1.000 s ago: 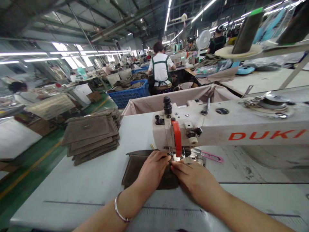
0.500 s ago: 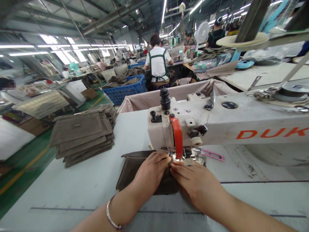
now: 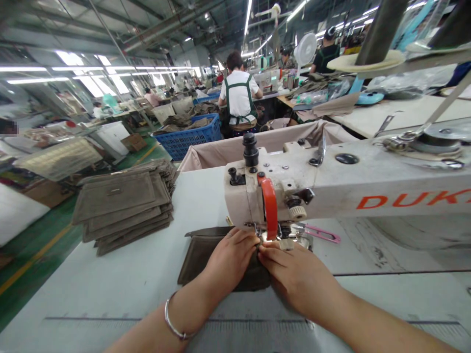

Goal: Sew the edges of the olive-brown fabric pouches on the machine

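Note:
A dark brown fabric piece (image 3: 200,255) lies on the sewing table, its right edge under the head of the white sewing machine (image 3: 324,181). My left hand (image 3: 231,257) rests on top of it, fingers bunched together and pinching the cloth close to the needle area. From the other side my right hand (image 3: 290,269) grips the same edge, its fingertips almost meeting those of the left. The machine's orange guard (image 3: 270,208) stands just above both sets of fingertips. My hands and the guard hide the exact stitching point.
On the left of the table (image 3: 147,284) sits a stack of brown fabric pieces (image 3: 121,201). Pink-handled snips (image 3: 324,234) lie behind my right hand. Beyond the table are a cloth-lined bin (image 3: 206,153), a blue crate (image 3: 191,139) and a seated co-worker (image 3: 238,93).
The view has shifted slightly. The fabric's near edge sits a little further up towards the machine; both hands keep nearly the same hold beside the needle area.

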A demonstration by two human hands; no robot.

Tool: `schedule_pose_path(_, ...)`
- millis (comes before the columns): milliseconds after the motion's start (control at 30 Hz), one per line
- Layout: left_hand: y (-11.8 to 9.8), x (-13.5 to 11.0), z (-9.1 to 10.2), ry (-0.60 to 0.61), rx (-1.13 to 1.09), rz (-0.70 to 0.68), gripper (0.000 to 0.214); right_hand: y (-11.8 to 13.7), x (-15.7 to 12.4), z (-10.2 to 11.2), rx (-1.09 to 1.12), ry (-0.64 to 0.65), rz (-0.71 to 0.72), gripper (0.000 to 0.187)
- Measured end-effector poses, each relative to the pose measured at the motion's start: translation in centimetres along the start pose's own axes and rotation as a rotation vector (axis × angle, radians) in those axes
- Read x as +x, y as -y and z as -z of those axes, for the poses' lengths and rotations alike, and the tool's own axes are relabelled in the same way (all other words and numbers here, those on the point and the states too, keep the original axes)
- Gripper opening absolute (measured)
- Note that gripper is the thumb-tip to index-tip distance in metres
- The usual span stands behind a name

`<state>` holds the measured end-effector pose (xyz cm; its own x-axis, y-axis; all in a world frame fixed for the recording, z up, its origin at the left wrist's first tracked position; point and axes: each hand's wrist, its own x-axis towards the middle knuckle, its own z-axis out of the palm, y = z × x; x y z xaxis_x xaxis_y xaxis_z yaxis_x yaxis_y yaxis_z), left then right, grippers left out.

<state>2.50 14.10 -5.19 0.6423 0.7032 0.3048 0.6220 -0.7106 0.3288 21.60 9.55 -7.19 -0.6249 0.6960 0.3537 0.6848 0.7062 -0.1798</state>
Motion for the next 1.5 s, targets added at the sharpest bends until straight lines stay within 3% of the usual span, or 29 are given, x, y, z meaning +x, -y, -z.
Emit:
schedule_pose_path(133, -0.6, -0.9, 1.3, 0.084, -0.023, 0.034, 0.031, -0.6, -0.2, 2.8, 0.089, 0.073, 0.003, 0.042)
schedule_pose_path(233, -1.7, -2.6, 2.3, 0.197, -0.022, 0.015, 0.065, -1.9, -1.1, 6.2, 0.2, 0.189, -0.047, 0.057)
schedule_pose_path(300, -2.4, -3.7, 2.6, 0.232, -0.02, -0.015, 0.061, -2.9, -1.7, 7.4, 0.196, 0.214, -0.091, 0.065)
schedule_pose_path(400, -3.2, -4.3, 2.3, 0.217, -0.03, -0.037, 0.04, -4.2, -1.6, 6.2, 0.145, 0.179, -0.194, 0.046)
schedule_pose_path(467, -3.4, -4.2, 1.9, 0.177, -0.043, -0.021, 0.044, -4.4, -1.0, 4.5, 0.059, 0.077, -0.328, 0.026)
schedule_pose_path(533, -3.5, -4.0, 1.6, 0.144, -0.051, -0.005, 0.048, -4.1, -0.5, 3.0, -0.03, -0.003, -0.406, 0.019)
schedule_pose_path(600, -3.4, -3.7, 1.5, 0.12, -0.08, 0.013, 0.044, -3.4, -0.4, 2.5, -0.03, -0.048, -0.351, 0.015)
schedule_pose_path(667, -3.1, -3.5, 1.7, 0.065, -0.143, 0.045, 0.037, -2.4, -0.8, 2.9, 0.088, -0.051, -0.165, 0.011)
schedule_pose_path(733, -2.7, -3.3, 2.1, -0.018, -0.186, 0.071, 0.035, -1.4, -1.2, 3.5, 0.239, -0.007, 0.027, 0.014)
schedule_pose_path(800, -2.6, -3.1, 2.4, -0.065, -0.171, 0.03, 0.036, -0.7, -1.6, 3.9, 0.33, 0.07, 0.109, 0.018)
schedule_pose_path(933, -2.8, -2.8, 2.0, 0.064, -0.022, -0.167, 0.033, -0.1, -1.6, 3.8, 0.35, 0.133, 0.099, 0.013)
schedule_pose_path(1067, -2.8, -2.6, 1.4, 0.195, 0.07, -0.182, 0.034, -0.1, -1.5, 3.5, 0.343, 0.126, 0.106, 0.013)
schedule_pose_path(1333, -1.5, -1.6, 1.9, 0.124, 0.09, -0.253, 0.029, 0.2, -0.9, 3.1, 0.283, 0.098, 0.079, 0.022)
schedule_pose_path(1500, -1.7, -1.9, 1.8, 0.08, 0.089, -0.206, 0.028, -1.1, -1.0, 4.4, 0.375, 0.053, 0.083, 0.021)
